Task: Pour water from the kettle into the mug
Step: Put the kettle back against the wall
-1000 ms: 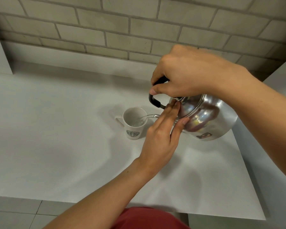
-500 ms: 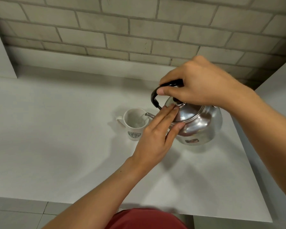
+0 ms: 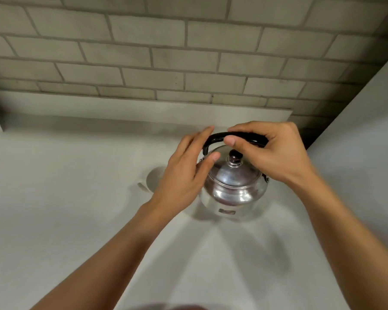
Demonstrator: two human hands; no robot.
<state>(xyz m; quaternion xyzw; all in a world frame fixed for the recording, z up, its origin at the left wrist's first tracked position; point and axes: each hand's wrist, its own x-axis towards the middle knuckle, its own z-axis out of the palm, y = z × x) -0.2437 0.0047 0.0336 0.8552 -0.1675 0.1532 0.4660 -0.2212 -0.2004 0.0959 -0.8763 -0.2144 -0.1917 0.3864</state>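
A shiny steel kettle (image 3: 233, 193) with a black handle and a dark lid knob stands upright on the white counter (image 3: 76, 220). My right hand (image 3: 269, 153) curls over the black handle from the right and grips it. My left hand (image 3: 188, 173) rests against the kettle's left side near the spout, fingers extended and apart, holding nothing. The white mug (image 3: 154, 181) stands just left of the kettle; my left hand hides most of it, and only its rim and handle show.
A grey brick wall (image 3: 188, 52) rises behind the counter, above a low white ledge (image 3: 121, 106). A white side panel (image 3: 356, 130) closes off the right. The counter's front edge lies near the bottom of the view.
The kettle went from tilted over the mug to upright and now stands on the counter. My left hand slid from the lid to the kettle's left side, covering the mug.
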